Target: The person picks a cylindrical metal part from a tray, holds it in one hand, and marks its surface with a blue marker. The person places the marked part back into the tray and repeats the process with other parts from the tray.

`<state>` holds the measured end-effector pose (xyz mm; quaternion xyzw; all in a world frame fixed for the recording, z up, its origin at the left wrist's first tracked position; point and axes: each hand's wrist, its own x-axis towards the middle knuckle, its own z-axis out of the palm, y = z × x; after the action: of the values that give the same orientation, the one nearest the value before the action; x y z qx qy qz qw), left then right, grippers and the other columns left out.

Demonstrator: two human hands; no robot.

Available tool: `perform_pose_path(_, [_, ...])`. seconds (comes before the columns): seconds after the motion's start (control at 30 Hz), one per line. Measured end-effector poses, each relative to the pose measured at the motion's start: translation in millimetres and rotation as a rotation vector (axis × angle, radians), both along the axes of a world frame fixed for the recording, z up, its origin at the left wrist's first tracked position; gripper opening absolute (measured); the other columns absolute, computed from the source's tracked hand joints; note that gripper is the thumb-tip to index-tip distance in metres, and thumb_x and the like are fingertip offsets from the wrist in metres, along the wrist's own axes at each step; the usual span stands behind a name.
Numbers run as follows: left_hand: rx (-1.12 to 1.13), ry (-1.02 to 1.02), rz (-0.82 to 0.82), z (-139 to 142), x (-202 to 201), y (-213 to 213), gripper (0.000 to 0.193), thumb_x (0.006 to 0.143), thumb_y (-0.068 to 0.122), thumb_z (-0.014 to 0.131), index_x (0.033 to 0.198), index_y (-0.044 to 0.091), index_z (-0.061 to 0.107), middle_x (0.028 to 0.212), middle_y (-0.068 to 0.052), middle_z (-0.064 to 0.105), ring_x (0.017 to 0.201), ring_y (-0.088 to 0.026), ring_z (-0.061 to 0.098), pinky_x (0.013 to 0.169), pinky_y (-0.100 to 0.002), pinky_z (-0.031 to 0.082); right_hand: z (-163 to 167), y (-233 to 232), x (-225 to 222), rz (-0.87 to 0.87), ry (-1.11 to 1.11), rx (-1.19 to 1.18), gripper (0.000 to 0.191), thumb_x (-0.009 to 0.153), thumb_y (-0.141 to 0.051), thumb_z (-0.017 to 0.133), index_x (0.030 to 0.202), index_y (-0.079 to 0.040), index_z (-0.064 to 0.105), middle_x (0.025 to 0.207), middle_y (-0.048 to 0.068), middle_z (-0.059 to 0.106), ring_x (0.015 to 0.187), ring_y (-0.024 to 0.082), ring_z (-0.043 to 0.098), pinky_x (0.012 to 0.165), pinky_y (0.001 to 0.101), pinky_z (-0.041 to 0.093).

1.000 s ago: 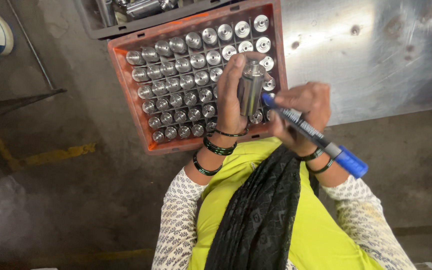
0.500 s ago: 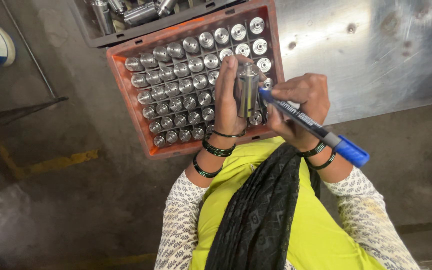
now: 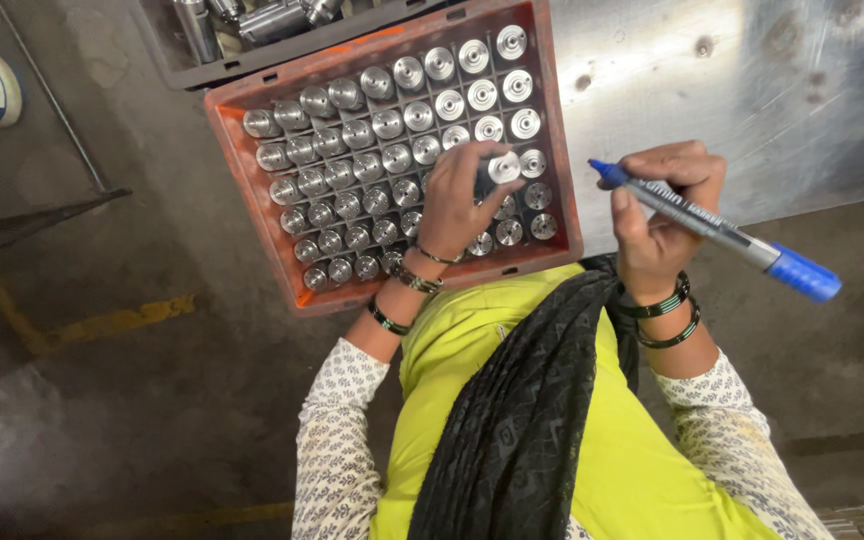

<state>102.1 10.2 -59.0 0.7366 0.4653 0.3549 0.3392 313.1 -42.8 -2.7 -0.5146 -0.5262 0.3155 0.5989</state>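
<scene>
Left hand closed round a shiny metal cylinder, right over the orange crate of matching cylinders. Right hand pinches a blue marker, just right of the crate, above the steel desk.

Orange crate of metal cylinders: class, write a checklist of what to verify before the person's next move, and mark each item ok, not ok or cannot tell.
1. Left hand has a firm hold on a metal cylinder: ok, fingers wrap round it over the orange crate.
2. Cylinder seated fully in its cell: cannot tell, the hand hides its lower part.
3. Right hand holds the blue marker securely: ok.
4. Marker tip clear of the parts: ok, it is off to the right, above the steel tabletop.
5. Marker uncapped: ok, the tip is bare.
6. Which cylinders are already marked: cannot tell, no marks are readable on the tops.
</scene>
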Motion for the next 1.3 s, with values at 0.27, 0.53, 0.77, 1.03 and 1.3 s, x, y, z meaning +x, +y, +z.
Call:
perform_pose_path(0.27, [0.127,0.138,-0.093,-18.4,-18.5,3.4,0.034,0.088,0.02,0.078,0.115,0.007,0.062,0.113,-0.009,0.07,0.109,-0.03,0.066,0.101,-0.043,0.053,-10.5,-3.7,-1.7,0.034,0.083,-0.065,0.026,0.11,-0.011,0.07,0.117,0.0,0.047,0.11,0.012,0.056,0.089,0.017,0.063,0.084,0.0304,0.061])
perform_pose_path(0.53, [0.137,0.261,-0.306,-2.8,-14.5,9.9,0.039,0.079,0.006,0.08,0.113,0.007,0.061,0.105,-0.007,0.064,0.101,-0.03,0.062,0.092,-0.041,0.051,-10.3,-2.0,2.5,0.039,0.046,-0.067,0.025,0.109,-0.011,0.069,0.119,-0.001,0.048,0.109,0.011,0.057,0.089,0.016,0.064,0.084,0.0302,0.062])
perform_pose_path(0.77, [0.16,0.321,-0.316,-5.4,-37.0,31.0,0.06,0.068,0.009,0.086,0.121,0.008,0.058,0.113,-0.008,0.064,0.11,-0.03,0.055,0.099,-0.047,0.04,-15.2,-2.0,6.3,0.034,0.057,-0.08,0.026,0.109,-0.01,0.07,0.119,-0.002,0.047,0.109,0.011,0.057,0.09,0.016,0.063,0.084,0.0301,0.061])
perform_pose_path(1.03, [0.174,0.512,-0.362,-42.1,-51.6,22.0,0.05,0.077,0.01,0.083,0.12,0.012,0.059,0.114,-0.002,0.065,0.115,-0.028,0.053,0.1,-0.047,0.037,-19.5,1.0,4.0,0.05,0.12,-0.123,0.025,0.109,-0.011,0.069,0.118,-0.002,0.048,0.108,0.01,0.057,0.092,0.016,0.065,0.085,0.0299,0.061])
perform_pose_path(1.3, [0.214,0.186,-0.093,41.8,-57.0,9.0,0.047,0.086,0.03,0.086,0.124,0.021,0.058,0.121,0.004,0.068,0.111,-0.019,0.059,0.099,-0.042,0.039,-16.4,4.6,5.2,0.039,0.104,-0.139,0.024,0.107,-0.01,0.068,0.117,-0.002,0.048,0.113,0.009,0.055,0.092,0.017,0.065,0.086,0.029,0.057])
